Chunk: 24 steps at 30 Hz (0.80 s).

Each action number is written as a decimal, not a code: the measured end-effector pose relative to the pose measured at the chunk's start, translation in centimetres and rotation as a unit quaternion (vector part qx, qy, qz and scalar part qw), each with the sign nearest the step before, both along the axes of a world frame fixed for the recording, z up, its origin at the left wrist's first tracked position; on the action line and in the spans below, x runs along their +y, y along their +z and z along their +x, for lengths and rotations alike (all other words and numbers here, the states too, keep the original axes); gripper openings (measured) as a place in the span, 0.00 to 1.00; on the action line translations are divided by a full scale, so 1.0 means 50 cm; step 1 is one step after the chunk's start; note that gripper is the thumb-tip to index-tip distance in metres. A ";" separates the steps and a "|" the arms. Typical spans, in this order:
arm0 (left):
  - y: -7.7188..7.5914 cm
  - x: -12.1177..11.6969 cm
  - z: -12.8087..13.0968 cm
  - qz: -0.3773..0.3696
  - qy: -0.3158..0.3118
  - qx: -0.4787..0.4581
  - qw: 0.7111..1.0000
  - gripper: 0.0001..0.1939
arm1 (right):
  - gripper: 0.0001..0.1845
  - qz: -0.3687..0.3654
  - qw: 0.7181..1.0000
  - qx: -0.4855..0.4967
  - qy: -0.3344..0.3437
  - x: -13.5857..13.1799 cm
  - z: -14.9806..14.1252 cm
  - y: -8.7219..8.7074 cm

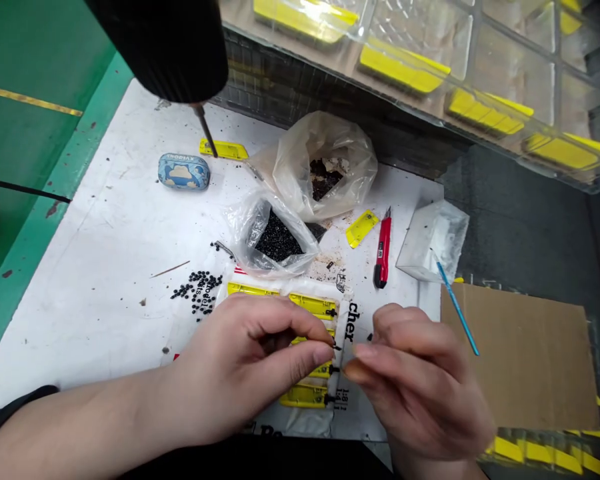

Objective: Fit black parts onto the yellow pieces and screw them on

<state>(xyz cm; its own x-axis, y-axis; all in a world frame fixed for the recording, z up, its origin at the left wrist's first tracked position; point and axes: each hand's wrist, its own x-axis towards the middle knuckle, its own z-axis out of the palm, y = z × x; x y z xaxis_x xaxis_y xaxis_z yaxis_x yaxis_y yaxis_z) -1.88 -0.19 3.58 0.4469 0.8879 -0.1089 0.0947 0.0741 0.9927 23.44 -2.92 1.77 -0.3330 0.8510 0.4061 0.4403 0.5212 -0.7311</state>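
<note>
My left hand (260,363) is closed in a pinch, thumb and forefinger meeting on a tiny black part that I can barely see. My right hand (420,387) is curled beside it, its thumb and fingertips almost touching the left fingertips; a thin blue stick (457,310) rises from behind it. Both hands hover over a row of yellow plastic pieces (313,307) lying on a white sheet, each with a small black tip. Loose black beads (197,290) lie scattered to the left of the hands.
Behind stand an open bag of black pellets (275,237), a larger bag with dark scraps (325,167), a red utility knife (383,250), a white bag (433,240) and a blue case (183,171). A screwdriver tip (206,131) hangs overhead. Cardboard (520,353) lies right.
</note>
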 end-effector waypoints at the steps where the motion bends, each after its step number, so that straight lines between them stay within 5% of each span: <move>1: 0.000 0.000 0.001 -0.040 -0.006 -0.007 0.999 0.06 | 0.26 0.029 1.000 -0.010 -0.005 0.000 -0.004 0.004; 7: 0.001 -0.005 0.006 -0.092 -0.016 -0.030 0.995 0.08 | 0.20 0.074 0.996 -0.037 -0.025 0.007 -0.030 0.023; 15: -0.001 -0.004 0.005 -0.081 -0.029 0.003 0.996 0.09 | 0.19 0.068 0.996 -0.053 0.035 0.004 -0.015 0.009; 21: -0.006 -0.006 0.002 -0.015 -0.120 0.010 0.993 0.08 | 0.19 0.012 0.998 -0.067 0.016 -0.032 -0.002 0.030; 24: -0.016 -0.010 0.003 0.135 -0.144 0.050 0.979 0.08 | 0.18 -0.017 0.995 -0.099 -0.024 -0.078 0.011 0.031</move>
